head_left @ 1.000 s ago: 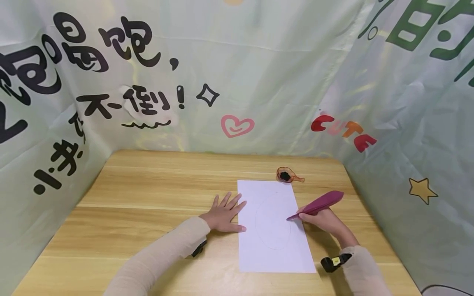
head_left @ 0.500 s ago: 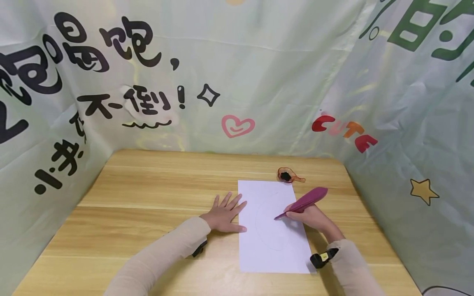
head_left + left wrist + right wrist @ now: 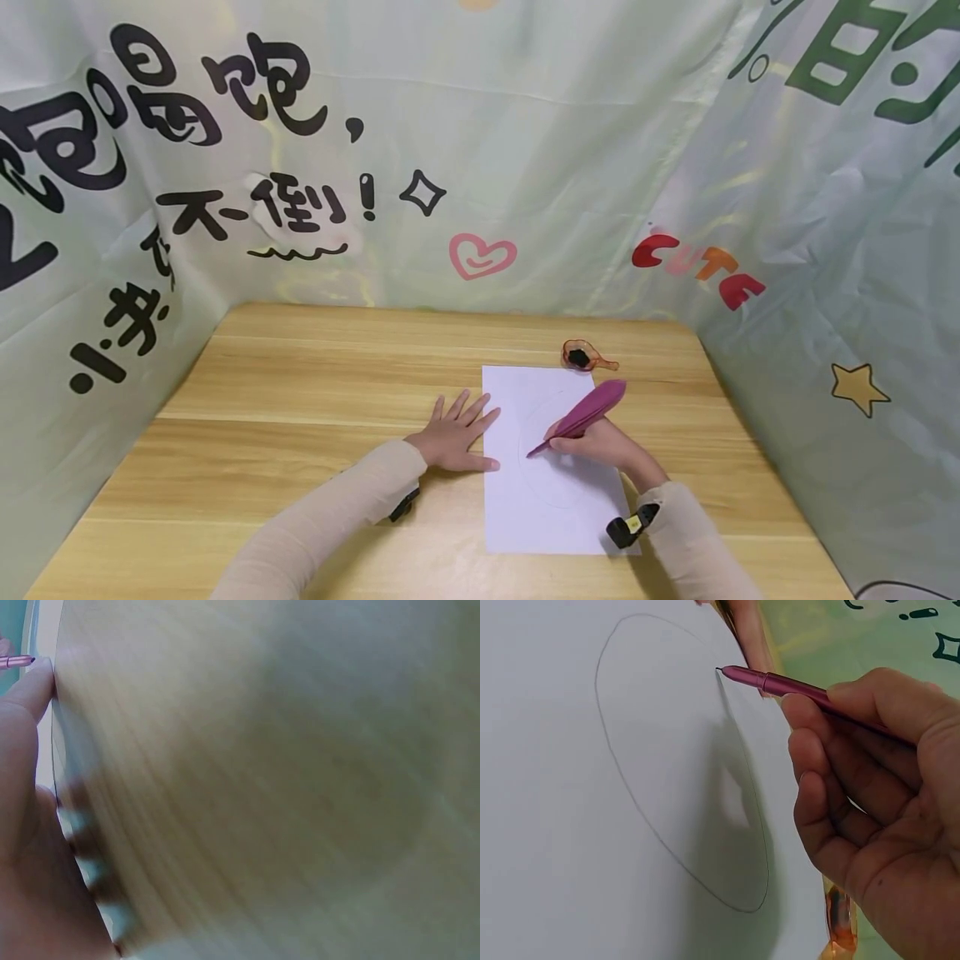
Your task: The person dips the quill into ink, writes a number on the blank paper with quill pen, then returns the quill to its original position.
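Note:
A white sheet of paper (image 3: 525, 529) lies on the table, bearing a thin oval outline that shows whole in the right wrist view (image 3: 630, 791). My right hand (image 3: 603, 443) pinches a purple feather-shaped pen (image 3: 592, 408) between thumb and fingers. Its dark tip points at the left part of the oval in the head view; whether it touches the paper I cannot tell. With fingers spread, my left hand (image 3: 450, 440) rests on the paper's left edge, thumb and fingertips over it. In the left wrist view the thumb (image 3: 34, 690) reaches the sheet's border.
Behind the paper's far right corner sits a small clear orange-brown object with a dark centre (image 3: 578, 357). The wooden table (image 3: 315, 375) runs back to a printed pale cloth (image 3: 555, 183) that rises around it. Small wrist cameras (image 3: 632, 525) sit at the sleeves.
My right hand has carried the pen leftward, its tip passing from the oval's right side to its left side. The left hand and the paper stay put.

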Motion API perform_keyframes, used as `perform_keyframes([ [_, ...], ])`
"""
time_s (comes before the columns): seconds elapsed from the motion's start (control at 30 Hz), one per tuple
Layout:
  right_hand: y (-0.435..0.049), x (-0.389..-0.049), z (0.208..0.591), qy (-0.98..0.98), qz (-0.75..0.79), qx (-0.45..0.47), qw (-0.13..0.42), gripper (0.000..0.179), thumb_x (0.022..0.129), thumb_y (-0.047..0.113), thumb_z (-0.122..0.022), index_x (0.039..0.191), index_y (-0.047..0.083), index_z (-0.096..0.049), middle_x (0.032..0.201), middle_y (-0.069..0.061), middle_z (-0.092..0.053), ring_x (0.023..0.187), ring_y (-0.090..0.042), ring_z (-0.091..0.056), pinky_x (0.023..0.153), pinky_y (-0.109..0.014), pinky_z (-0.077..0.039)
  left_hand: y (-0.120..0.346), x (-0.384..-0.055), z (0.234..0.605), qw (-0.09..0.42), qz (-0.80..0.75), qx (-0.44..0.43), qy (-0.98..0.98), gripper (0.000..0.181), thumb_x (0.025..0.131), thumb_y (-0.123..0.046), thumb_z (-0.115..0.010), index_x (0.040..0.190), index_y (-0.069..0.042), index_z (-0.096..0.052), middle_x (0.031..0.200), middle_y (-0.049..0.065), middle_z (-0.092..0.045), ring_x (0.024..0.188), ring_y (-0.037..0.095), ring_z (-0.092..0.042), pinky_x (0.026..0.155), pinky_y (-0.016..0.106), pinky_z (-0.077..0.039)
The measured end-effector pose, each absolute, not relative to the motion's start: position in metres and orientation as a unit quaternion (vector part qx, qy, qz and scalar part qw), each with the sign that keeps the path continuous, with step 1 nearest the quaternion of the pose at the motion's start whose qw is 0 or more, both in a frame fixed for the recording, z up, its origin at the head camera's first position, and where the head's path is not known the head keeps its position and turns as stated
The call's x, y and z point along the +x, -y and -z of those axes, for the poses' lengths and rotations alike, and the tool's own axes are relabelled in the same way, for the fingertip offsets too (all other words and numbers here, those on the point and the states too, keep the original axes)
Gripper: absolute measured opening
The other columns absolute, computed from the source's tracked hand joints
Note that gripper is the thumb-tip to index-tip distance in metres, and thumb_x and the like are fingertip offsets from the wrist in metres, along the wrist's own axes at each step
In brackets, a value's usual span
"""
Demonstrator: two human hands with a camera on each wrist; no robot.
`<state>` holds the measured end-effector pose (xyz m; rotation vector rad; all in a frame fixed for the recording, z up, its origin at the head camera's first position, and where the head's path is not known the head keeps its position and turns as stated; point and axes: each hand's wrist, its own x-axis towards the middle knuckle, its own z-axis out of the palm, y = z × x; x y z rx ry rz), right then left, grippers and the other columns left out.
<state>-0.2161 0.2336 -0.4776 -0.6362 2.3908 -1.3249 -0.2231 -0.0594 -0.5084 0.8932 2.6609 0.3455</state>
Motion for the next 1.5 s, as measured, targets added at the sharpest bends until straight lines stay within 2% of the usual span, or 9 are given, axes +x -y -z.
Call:
perform_keyframes([
  [0.17,-0.227,-0.213,0.475,-0.849,0.449,-0.222,0.17,0.016,0.088,0.01,-0.069,0.102,0.003,-0.072,0.095,-0.008,-0.072,0.08,-0.006,-0.062,0.077,-0.02,-0.047,0.059,-0.222,0.506,0.152,-0.114,0.31,-0.931,0.092,0.085,-0.076,-0.041,0.156,-0.026,-0.01,0.162,0.001,0.003,0.147,0.033,0.01,0.11,0.064,0.007],
  [0.4,-0.219,-0.207,0.467,-0.846,0.449,-0.232,0.171,0.017,0.087,0.003,-0.067,0.101,-0.005,-0.07,0.094,-0.016,-0.071,0.078,-0.007,-0.061,0.074,-0.02,-0.047,0.058,-0.224,0.509,0.154,-0.115,0.311,-0.931,0.093,0.085,-0.076,-0.042,0.156,-0.026,-0.011,0.162,0.002,0.003,0.146,0.034,0.01,0.11,0.065,0.007],
  [0.63,-0.222,-0.209,0.474,-0.84,0.457,-0.234,0.174,0.017,0.088,0.009,-0.069,0.102,0.001,-0.072,0.093,-0.009,-0.072,0.077,-0.005,-0.06,0.073,-0.021,-0.047,0.059,-0.229,0.521,0.15,-0.115,0.314,-0.931,0.097,0.08,-0.084,-0.034,0.155,-0.03,-0.006,0.162,-0.002,0.008,0.146,0.031,0.015,0.109,0.064,0.011],
  [0.87,-0.224,-0.212,0.477,-0.829,0.47,-0.244,0.178,0.018,0.087,0.01,-0.07,0.102,0.001,-0.072,0.094,-0.01,-0.072,0.078,-0.007,-0.061,0.074,-0.021,-0.047,0.057,-0.223,0.508,0.155,-0.11,0.31,-0.932,0.093,0.084,-0.077,-0.041,0.156,-0.027,-0.009,0.162,0.001,0.004,0.146,0.033,0.011,0.11,0.065,0.006],
  [1.03,-0.225,-0.213,0.478,-0.841,0.453,-0.241,0.172,0.016,0.088,0.014,-0.07,0.101,0.005,-0.073,0.093,-0.006,-0.072,0.079,-0.007,-0.062,0.075,-0.022,-0.048,0.057,-0.22,0.503,0.152,-0.109,0.309,-0.932,0.092,0.085,-0.076,-0.042,0.156,-0.025,-0.011,0.162,0.002,0.001,0.147,0.034,0.008,0.11,0.065,0.004],
  [1.23,-0.236,-0.214,0.47,-0.853,0.466,-0.195,0.128,0.019,0.09,0.018,-0.068,0.103,0.006,-0.071,0.094,-0.005,-0.072,0.084,-0.008,-0.062,0.079,-0.022,-0.046,0.058,-0.219,0.502,0.159,-0.117,0.313,-0.929,0.092,0.086,-0.073,-0.043,0.156,-0.024,-0.01,0.162,0.003,0.003,0.146,0.036,0.009,0.109,0.066,0.006],
  [1.5,-0.263,-0.221,0.456,-0.883,0.456,-0.101,0.053,0.032,0.098,0.03,-0.055,0.114,0.003,-0.067,0.1,-0.007,-0.071,0.091,-0.011,-0.06,0.081,-0.03,-0.047,0.058,-0.221,0.502,0.163,-0.115,0.312,-0.929,0.09,0.087,-0.072,-0.043,0.156,-0.024,-0.01,0.162,0.004,0.003,0.146,0.035,0.01,0.109,0.065,0.007],
])
